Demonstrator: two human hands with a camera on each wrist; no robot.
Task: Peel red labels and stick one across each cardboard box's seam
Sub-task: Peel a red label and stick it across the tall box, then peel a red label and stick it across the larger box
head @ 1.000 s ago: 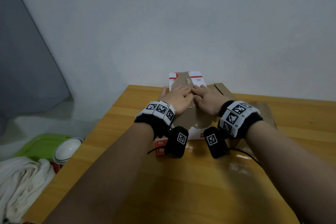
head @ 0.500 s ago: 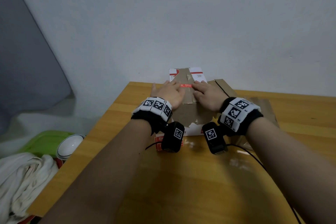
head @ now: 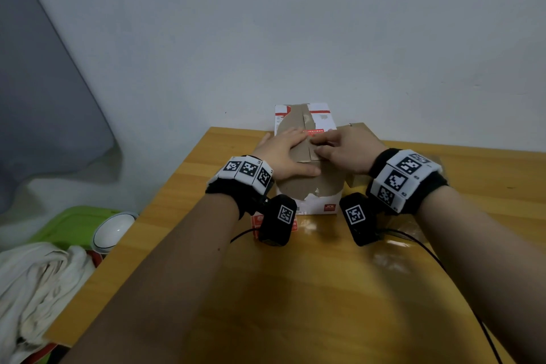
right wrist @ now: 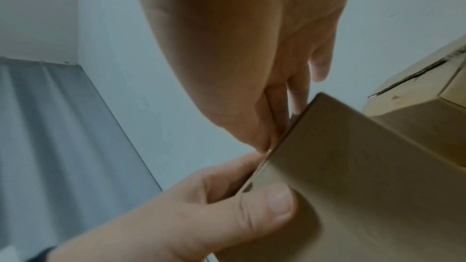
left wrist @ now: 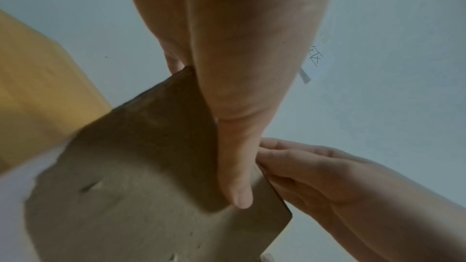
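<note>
A cardboard box [head: 307, 162] with a torn white outer layer stands on the wooden tabletop [head: 310, 289] at its far edge, close to the pale wall. Both hands lie flat on the box's top flaps. The left hand [head: 283, 156] presses down with straight fingers [left wrist: 234, 166] on the left flap, its thumb stretched along the flap toward the near edge. The right hand [head: 345, 151] rests on the right flap with its fingers extended toward the seam, where they meet the left hand's fingertips; neither hand grips anything. A red label [head: 316, 132] lies across the seam just beyond the fingertips (its print is too small to read), and it seems stuck flat, though the fingers hide its near edge. A second, plain brown cardboard box [head: 359, 130] sits just right of and behind the first box, partly hidden by the right hand. In front of the first box, half hidden under the left wrist camera, a sheet of red labels [head: 257, 220] lies on the tabletop. Left of the tabletop, lower down, are a green bin [head: 68, 224], a white bowl-like item [head: 113, 232] and crumpled white cloth [head: 35, 284].
</note>
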